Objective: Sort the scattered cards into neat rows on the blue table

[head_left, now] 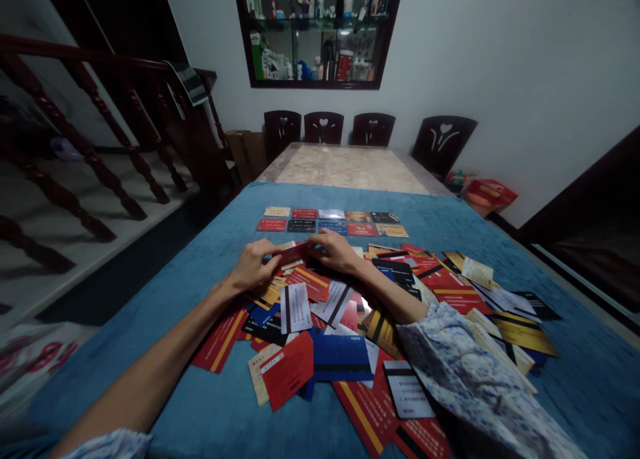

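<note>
My left hand and my right hand both pinch one red card between them, held just above a blue cloth. Under and around my forearms lies a loose heap of several plastic cards, red, blue, black, gold and white, some face down with magnetic stripes showing. Beyond my hands, two neat rows of cards lie side by side on the cloth.
The blue cloth covers the near end of a long marble-topped table. Dark wooden chairs stand at its far end, another chair at the right. A stair railing runs on the left. A wall cabinet holds bottles.
</note>
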Motion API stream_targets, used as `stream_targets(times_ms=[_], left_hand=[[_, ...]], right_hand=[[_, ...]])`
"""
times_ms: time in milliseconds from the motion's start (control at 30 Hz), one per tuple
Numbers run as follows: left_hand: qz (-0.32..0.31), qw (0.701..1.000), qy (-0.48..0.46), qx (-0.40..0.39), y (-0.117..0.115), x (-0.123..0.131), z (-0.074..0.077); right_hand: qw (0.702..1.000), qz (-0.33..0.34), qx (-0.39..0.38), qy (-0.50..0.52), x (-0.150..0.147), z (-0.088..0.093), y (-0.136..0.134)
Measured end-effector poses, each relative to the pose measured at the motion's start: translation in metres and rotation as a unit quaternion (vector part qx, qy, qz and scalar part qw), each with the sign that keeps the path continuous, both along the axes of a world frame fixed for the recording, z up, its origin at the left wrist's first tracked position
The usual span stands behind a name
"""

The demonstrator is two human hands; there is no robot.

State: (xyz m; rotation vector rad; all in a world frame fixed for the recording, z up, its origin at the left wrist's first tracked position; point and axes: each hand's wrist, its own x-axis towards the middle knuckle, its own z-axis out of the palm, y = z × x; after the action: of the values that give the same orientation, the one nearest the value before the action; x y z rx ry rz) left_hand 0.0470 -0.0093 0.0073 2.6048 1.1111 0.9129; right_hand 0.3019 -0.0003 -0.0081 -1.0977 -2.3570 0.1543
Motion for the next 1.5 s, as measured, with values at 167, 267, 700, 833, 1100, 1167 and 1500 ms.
stream_targets(times_ms=[167,267,700,833,1100,1167,1500], left_hand=[[0.006,1.0,-0.009,0.001,-0.001,0.001,0.0],[0.009,1.0,-0.006,0.003,-0.003,0.002,0.002],[0.014,0.999,-0.03,0.0,0.0,0.003,-0.005],[0.012,1.0,-0.011,-0.011,0.0,0.005,-0.009],[0.033,0.999,-0.024,0.0,0.001,0.007,-0.012],[0.039,0.998,-0.04,0.015,0.0,0.008,-0.011],[0.013,0.995,-0.092,0.042,-0.01,0.016,-0.009]], right_hand=[[1.0,0.011,-0.001,-0.015,-0.001,-0.003,0.003],[1.0,0.018,0.015,-0.019,-0.002,-0.004,0.004],[0.991,0.009,0.058,0.124,-0.006,0.007,0.002],[0.988,0.011,0.057,0.141,-0.011,0.01,-0.001],[0.988,-0.024,0.152,0.022,-0.017,0.019,-0.008],[0.983,-0.03,0.179,-0.01,-0.016,0.022,-0.01],[0.971,0.0,0.228,-0.072,-0.017,0.026,-0.016]])
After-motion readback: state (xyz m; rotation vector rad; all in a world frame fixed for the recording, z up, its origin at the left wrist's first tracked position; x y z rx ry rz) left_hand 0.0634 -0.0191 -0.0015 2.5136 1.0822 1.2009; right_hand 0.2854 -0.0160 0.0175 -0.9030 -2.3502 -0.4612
